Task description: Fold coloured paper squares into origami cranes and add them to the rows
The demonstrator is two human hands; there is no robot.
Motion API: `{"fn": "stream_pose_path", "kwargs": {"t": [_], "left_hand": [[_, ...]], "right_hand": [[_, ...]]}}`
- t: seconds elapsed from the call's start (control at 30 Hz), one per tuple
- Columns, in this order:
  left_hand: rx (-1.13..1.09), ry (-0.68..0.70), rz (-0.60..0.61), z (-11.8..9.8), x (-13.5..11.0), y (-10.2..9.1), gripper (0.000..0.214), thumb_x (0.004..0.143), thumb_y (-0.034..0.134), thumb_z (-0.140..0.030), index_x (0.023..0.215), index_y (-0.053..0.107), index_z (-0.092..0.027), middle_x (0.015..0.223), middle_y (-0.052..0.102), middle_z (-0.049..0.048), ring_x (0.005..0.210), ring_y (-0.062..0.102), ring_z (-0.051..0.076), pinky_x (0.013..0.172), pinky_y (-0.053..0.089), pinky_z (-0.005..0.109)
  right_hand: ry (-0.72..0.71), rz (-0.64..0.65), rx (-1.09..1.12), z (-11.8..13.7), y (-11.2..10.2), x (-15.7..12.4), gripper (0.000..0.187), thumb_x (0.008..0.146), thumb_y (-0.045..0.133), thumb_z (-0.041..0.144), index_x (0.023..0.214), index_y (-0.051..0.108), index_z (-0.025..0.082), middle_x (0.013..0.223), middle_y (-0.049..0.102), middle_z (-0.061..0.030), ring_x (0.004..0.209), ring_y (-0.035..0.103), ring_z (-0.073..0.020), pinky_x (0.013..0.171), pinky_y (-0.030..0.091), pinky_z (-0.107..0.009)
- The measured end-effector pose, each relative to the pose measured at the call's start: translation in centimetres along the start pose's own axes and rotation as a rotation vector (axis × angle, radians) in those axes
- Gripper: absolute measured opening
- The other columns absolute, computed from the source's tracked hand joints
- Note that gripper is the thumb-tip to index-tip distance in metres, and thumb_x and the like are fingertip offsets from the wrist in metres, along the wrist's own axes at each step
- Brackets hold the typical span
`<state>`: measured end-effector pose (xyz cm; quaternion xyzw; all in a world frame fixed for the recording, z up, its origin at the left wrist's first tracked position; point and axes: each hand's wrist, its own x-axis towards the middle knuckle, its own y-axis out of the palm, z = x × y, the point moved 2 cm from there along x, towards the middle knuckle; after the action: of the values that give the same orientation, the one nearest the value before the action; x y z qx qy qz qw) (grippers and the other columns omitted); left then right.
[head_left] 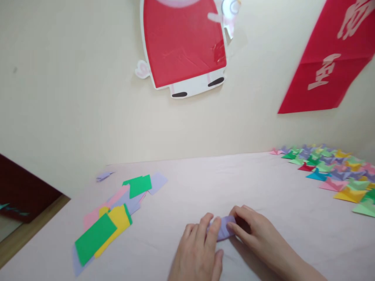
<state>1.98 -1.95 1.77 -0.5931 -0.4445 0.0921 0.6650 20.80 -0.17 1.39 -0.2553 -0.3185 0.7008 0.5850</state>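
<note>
A small folded piece of purple paper (225, 228) lies near the front middle of the light-coloured surface, with both hands on it. The fingertips of my left hand (199, 246) press on its left end and partly cover it. At the right end, my right hand (253, 230) pinches the edge between thumb and curled fingers. How many layers the fold has, I cannot tell.
Loose green, yellow, pink and purple paper sheets (95, 240) overlap on the left. Many folded paper figures (334, 183) in mixed colours stand in rows at the back right. Behind is a wall with a red cartoon cutout (184, 43) and a red banner (325, 66).
</note>
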Motion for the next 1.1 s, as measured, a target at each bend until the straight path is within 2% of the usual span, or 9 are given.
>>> {"fn": "stream_pose_path", "kwargs": {"t": [0.1,0.2,0.27,0.33,0.43,0.63,0.93,1.1], "left_hand": [[0.167,0.097,-0.04,0.2,-1.5,1.1,0.046,0.092,0.051,-0.043,0.128,0.053,-0.015,0.137,0.054,0.0147,0.104,0.061,0.026,0.084,0.048,0.036],[0.334,0.145,-0.171,0.0,-2.8,2.7,0.036,0.091,0.058,-0.038,0.123,0.06,-0.02,0.146,0.047,0.0073,0.129,0.047,0.027,0.101,0.04,0.037],[0.383,0.165,-0.276,-0.4,-3.3,3.6,0.029,0.09,0.061,-0.034,0.117,0.064,-0.023,0.146,0.047,0.0036,0.137,0.038,0.026,0.11,0.032,0.038],[0.393,0.189,-0.326,-0.8,-3.5,4.2,0.024,0.09,0.063,-0.034,0.111,0.065,-0.024,0.144,0.049,0.0028,0.14,0.034,0.026,0.114,0.027,0.041],[0.39,0.205,-0.322,-1.1,-3.6,4.4,0.021,0.089,0.065,-0.034,0.107,0.066,-0.023,0.142,0.052,0.0031,0.141,0.032,0.026,0.117,0.022,0.043],[0.384,0.204,-0.318,-1.4,-3.8,4.3,0.02,0.087,0.067,-0.034,0.103,0.066,-0.022,0.141,0.053,0.0046,0.141,0.031,0.027,0.117,0.02,0.046],[0.368,0.195,-0.307,-1.7,-4.2,4.2,0.018,0.089,0.066,-0.033,0.103,0.067,-0.021,0.135,0.058,0.0041,0.139,0.035,0.026,0.115,0.024,0.044],[0.369,0.176,-0.259,-1.6,-4.9,5.1,0.024,0.09,0.064,-0.036,0.11,0.065,-0.023,0.135,0.058,0.0045,0.134,0.043,0.025,0.114,0.029,0.04]], "right_hand": [[0.015,-0.019,0.008,0.1,0.6,0.0,0.008,0.086,0.048,0.023,0.09,0.055,0.022,0.079,0.061,-0.0004,0.072,0.058,-0.0179,0.067,0.044,-0.03],[-0.026,-0.004,0.029,-0.2,0.8,-0.4,0.029,0.086,0.046,0.021,0.114,0.055,0.024,0.092,0.064,-0.0031,0.083,0.06,-0.0196,0.077,0.046,-0.033],[-0.045,0.025,0.018,-0.5,0.9,-0.6,0.027,0.089,0.045,0.025,0.114,0.058,0.025,0.097,0.064,-0.005,0.09,0.06,-0.0213,0.082,0.046,-0.036],[-0.038,0.045,0.013,-0.6,0.9,-0.6,0.023,0.093,0.044,0.032,0.105,0.063,0.025,0.095,0.064,-0.0055,0.09,0.059,-0.0223,0.082,0.046,-0.036],[-0.032,0.046,0.019,-0.5,1.0,-0.4,0.026,0.096,0.042,0.036,0.097,0.066,0.025,0.088,0.064,-0.0044,0.085,0.058,-0.0218,0.079,0.046,-0.036],[-0.094,0.01,-0.04,0.0,1.2,0.2,0.021,0.094,0.045,0.026,0.084,0.063,0.023,0.082,0.064,-0.0029,0.081,0.057,-0.0208,0.076,0.044,-0.036],[-0.121,-0.018,-0.053,-0.1,1.3,0.1,0.017,0.092,0.046,0.022,0.085,0.062,0.023,0.082,0.064,-0.0035,0.08,0.056,-0.0207,0.074,0.044,-0.036],[-0.128,-0.044,-0.055,-0.2,1.5,0.0,0.018,0.092,0.046,0.023,0.085,0.062,0.024,0.082,0.064,-0.0038,0.079,0.057,-0.0209,0.074,0.045,-0.036]]}}
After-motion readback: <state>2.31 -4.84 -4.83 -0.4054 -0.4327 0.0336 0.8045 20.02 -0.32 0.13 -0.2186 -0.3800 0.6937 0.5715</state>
